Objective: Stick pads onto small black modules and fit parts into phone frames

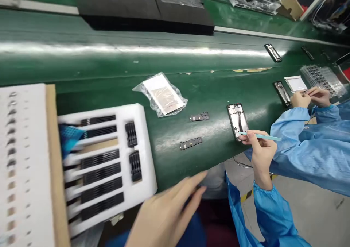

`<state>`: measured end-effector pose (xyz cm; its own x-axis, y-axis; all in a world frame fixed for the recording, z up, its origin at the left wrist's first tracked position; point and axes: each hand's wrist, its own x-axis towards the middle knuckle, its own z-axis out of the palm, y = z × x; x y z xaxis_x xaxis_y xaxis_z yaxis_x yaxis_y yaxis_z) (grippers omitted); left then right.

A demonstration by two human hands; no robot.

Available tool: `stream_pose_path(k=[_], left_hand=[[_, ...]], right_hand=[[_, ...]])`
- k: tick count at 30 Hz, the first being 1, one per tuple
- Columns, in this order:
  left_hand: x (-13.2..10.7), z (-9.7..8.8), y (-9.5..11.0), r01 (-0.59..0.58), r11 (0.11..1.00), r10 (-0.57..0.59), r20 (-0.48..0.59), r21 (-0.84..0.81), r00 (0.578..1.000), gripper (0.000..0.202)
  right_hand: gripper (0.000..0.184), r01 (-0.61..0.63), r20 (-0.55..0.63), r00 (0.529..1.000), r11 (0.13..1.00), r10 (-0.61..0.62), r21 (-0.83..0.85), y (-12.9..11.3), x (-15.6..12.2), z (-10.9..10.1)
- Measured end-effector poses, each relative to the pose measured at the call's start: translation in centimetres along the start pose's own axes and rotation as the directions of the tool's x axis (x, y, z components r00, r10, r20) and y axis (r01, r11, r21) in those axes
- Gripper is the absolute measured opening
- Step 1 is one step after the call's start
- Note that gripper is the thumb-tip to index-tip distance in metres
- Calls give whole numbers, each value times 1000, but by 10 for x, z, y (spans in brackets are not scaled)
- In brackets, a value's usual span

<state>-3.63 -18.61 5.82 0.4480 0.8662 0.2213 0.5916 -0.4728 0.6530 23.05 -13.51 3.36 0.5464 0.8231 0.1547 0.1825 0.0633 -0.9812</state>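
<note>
- Right hand (261, 150), at 4 o'clock from the picture's centre: pinches a slim teal tool (262, 136) between thumb and forefinger, other fingers curled under. Blue sleeve (273, 217) running off toward 6 o'clock.
- Teal tool: lies nearly level, tip pointing to 9 o'clock and reaching the lower end of the phone frame (237, 120). Contact between tip and frame too fine to tell.
- Phone frame: open black chassis, flat on the green belt (191, 57), long axis roughly 12 to 6 o'clock, just at 11 o'clock of the right hand.
- Left hand (169, 212), at 6 o'clock and blurred: fingers stretched out flat and close together, pointing to 2 o'clock, holding nothing. Hangs at the near edge of the belt, just at 3 o'clock of the foam tray (149, 185). Touching or not, cannot tell.
- Foam tray: white, at 8 o'clock, slotted with rows of black parts (101, 174).
- Two small black brackets, upper (199, 116) and lower (190, 143): loose on the belt, apart from each other, at 9 o'clock of the phone frame.
- Clear bag (162, 93) holding a pale sheet: near 12 o'clock of the brackets.
- Co-worker's hands (310, 97), at 2 o'clock: close together in blue sleeves, beside a second phone frame (282, 93), a white card (295, 83) and a clear tray (324, 80).
</note>
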Motion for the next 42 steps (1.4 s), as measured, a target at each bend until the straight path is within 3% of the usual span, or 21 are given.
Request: stream_pose_path(k=[3, 5, 7, 10, 16, 21, 27, 29, 31, 35, 38, 42], left_hand=[[68, 40, 15, -68, 986, 27, 259, 151, 965, 26], [110, 67, 24, -79, 964, -42, 438, 253, 898, 21], [136, 87, 30, -86, 949, -83, 502, 305, 861, 17], [147, 97, 30, -87, 933, -119, 528, 349, 841, 14], [144, 93, 27, -140, 911, -128, 587, 388, 799, 16], [139, 77, 21, -189, 885, -134, 623, 425, 771, 22], [106, 50, 7, -263, 866, -115, 681, 425, 723, 21], [101, 42, 3, -242, 897, -82, 677, 371, 732, 16], [105, 34, 0, -167, 935, -74, 635, 312, 769, 9], [136, 26, -8, 35, 912, -238, 456, 409, 858, 14], [160, 29, -14, 110, 833, -348, 358, 542, 866, 25], [173, 38, -19, 77, 808, -363, 390, 585, 846, 43]], right_hand=[[25, 8, -99, 995, 1000, -8, 2, 7, 9, -3], [26, 17, -149, 989, 1000, -18, -8, 9, 16, -1], [24, 28, -185, 982, 1000, -27, 7, 11, 22, 1], [20, 38, -189, 982, 998, -27, 55, 14, 28, 3], [25, 27, -164, 986, 1000, -26, 8, 24, 35, 3], [26, 9, -107, 994, 999, -5, 38, 34, 47, 7], [33, -155, 120, 982, 986, 147, 61, 43, 66, 9], [35, -208, 211, 958, 977, 193, 52, 46, 73, 12], [37, -247, 289, 930, 969, 228, 29, 47, 81, 16], [43, -265, 389, 886, 964, 252, -20, 46, 98, 23], [47, -290, 427, 860, 956, 279, -41, 45, 107, 25], [49, -322, 442, 841, 945, 314, -57, 45, 111, 26]])
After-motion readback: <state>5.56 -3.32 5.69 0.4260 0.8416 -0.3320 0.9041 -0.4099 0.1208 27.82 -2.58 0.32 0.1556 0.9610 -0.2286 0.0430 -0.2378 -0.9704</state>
